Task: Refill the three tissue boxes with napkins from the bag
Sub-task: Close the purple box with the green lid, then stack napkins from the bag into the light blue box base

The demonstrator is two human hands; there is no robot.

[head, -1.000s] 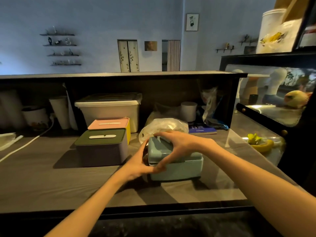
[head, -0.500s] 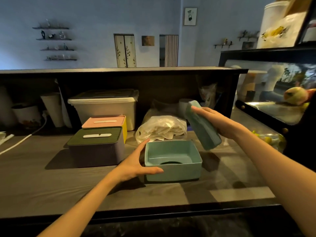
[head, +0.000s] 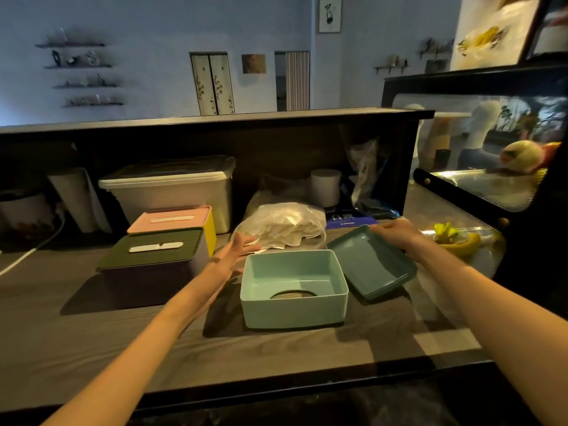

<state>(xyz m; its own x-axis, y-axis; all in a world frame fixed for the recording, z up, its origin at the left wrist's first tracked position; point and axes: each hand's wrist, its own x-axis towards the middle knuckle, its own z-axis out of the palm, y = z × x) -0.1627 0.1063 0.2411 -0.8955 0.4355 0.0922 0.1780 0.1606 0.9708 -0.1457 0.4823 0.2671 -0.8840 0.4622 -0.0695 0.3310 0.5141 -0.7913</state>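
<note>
A teal tissue box (head: 293, 312) stands open on the counter, with only a round plate at its bottom. Its darker teal lid (head: 372, 262) lies upside down just right of it, leaning on the box's edge. My right hand (head: 398, 233) holds the lid's far edge. My left hand (head: 235, 250) hovers with spread fingers left of the box, close to the clear plastic bag of white napkins (head: 285, 227) behind it. Two closed tissue boxes sit at the left: one with a green lid (head: 153, 256), one pink and yellow (head: 181, 218) behind.
A large white lidded bin (head: 172, 192) stands against the back wall under a dark shelf. White cups (head: 325, 186) and bags sit at the back. A glass display case (head: 479, 186) with bananas (head: 458, 241) borders the right. A white cable (head: 27, 253) runs at left.
My right hand lifted the lid off the teal box, swung it right and set it down upside down beside the box. My left hand left the box's side and moved toward the napkin bag.
</note>
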